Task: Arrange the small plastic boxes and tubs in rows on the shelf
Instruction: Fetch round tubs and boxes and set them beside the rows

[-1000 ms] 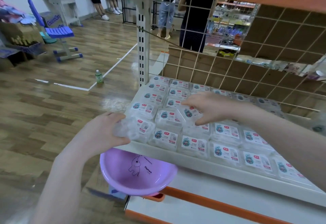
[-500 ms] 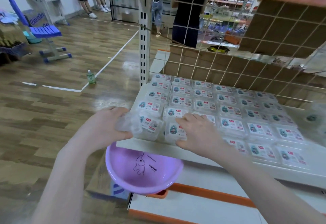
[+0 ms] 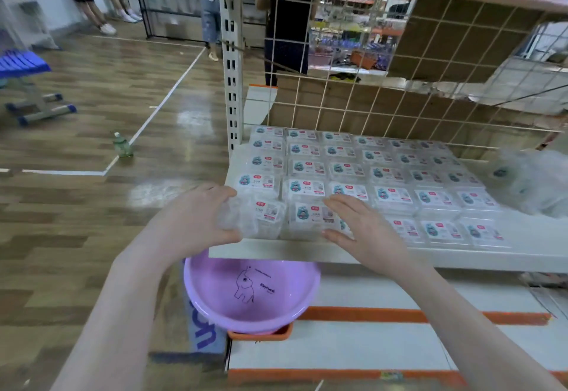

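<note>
Several clear plastic boxes with blue and red labels [image 3: 347,169] lie in rows on the white shelf [image 3: 307,252]. My left hand [image 3: 190,221] grips a clear box [image 3: 261,215] at the shelf's front left corner, tilted slightly. My right hand [image 3: 359,230] holds the neighbouring box [image 3: 310,215] in the front row, fingers along its right side and thumb at its front edge. More boxes in a clear plastic bag [image 3: 531,184] lie at the shelf's right end.
A purple basin [image 3: 215,286] with an elephant print sits under the shelf's front edge on an orange tray [image 3: 261,336]. A wire grid back [image 3: 368,98] and a perforated upright post [image 3: 232,67] bound the shelf. A green bottle [image 3: 122,144] stands on the floor. People stand behind.
My right hand came from the middle rows to the front row and now holds the box beside the left hand's one. The left hand stays on its corner box.
</note>
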The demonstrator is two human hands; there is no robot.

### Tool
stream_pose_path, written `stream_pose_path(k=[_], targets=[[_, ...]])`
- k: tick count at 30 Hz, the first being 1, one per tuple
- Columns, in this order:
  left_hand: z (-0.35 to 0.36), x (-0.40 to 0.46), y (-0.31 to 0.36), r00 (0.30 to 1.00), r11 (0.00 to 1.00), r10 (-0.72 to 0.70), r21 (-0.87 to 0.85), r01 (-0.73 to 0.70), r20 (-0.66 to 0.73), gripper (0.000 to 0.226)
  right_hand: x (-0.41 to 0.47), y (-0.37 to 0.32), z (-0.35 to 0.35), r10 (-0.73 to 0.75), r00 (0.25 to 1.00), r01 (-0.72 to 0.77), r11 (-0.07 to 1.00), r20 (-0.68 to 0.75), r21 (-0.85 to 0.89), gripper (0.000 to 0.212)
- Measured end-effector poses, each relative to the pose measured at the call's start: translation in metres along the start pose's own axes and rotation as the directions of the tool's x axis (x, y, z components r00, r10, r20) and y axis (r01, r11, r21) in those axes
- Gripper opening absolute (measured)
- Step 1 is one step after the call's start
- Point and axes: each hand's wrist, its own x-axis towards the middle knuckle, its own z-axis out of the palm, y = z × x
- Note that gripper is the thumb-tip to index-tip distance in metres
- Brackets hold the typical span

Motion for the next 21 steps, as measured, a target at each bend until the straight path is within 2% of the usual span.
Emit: stream_pose_path(k=[5,11,17,21], targets=[[0.004,0.009,0.018,0.999,0.998,0.037,0.043,-0.038,0.025,0.073,-0.012,0.031,-0.01,0.129,0.991,-0.129,0.992,-0.043,-0.002,0.048],[0.017,0.033,0.065,0.997,0.99,0.081,0.111,-0.082,0.013,0.073,-0.014,0.094,-0.019,0.198,0.976,-0.199,0.98,-0.087,-0.006,0.041],[0.048,0.073,0.132,0.998,0.987,0.068,0.144,-0.07,0.016,0.072,-0.005,0.165,-0.029,0.172,0.983,-0.175,0.984,-0.071,-0.039,0.038],[0.065,0.097,0.168,0.998,0.98,0.059,0.19,-0.057,-0.003,0.07,0.003,0.199,-0.033,0.138,0.989,-0.138,0.99,-0.052,0.0,0.035]])
